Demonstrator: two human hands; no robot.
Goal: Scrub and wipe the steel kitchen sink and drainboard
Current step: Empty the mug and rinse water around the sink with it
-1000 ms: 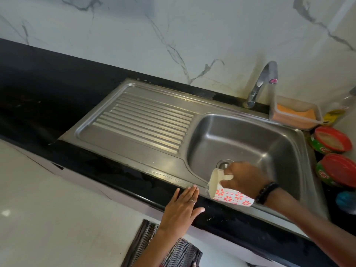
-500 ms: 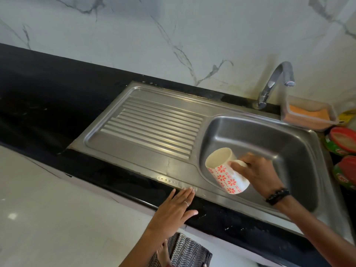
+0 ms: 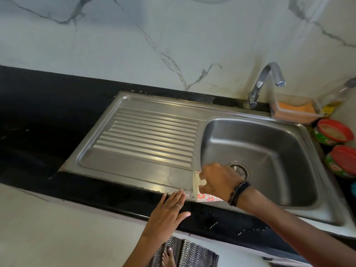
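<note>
The steel sink bowl (image 3: 269,147) lies to the right of its ribbed drainboard (image 3: 146,135). My right hand (image 3: 217,180) grips a white mug with red flowers (image 3: 200,191) by the handle, tipped on its side with its mouth facing left, over the sink's front-left edge. My left hand (image 3: 169,209) rests flat with straight fingers on the black counter edge, fingertips touching the sink's front rim. The drain (image 3: 238,168) shows just behind my right hand.
A curved tap (image 3: 264,83) rises behind the bowl. A clear tray with an orange sponge (image 3: 294,110) sits at the back right. Two red-lidded green tubs (image 3: 335,132) stand right of the sink. Black counter (image 3: 38,116) stretches left. A patterned mat (image 3: 185,253) lies on the floor.
My right hand has swung the mug from inside the bowl down toward the front-left rim and tipped it further over. My left hand has stayed on the counter edge.
</note>
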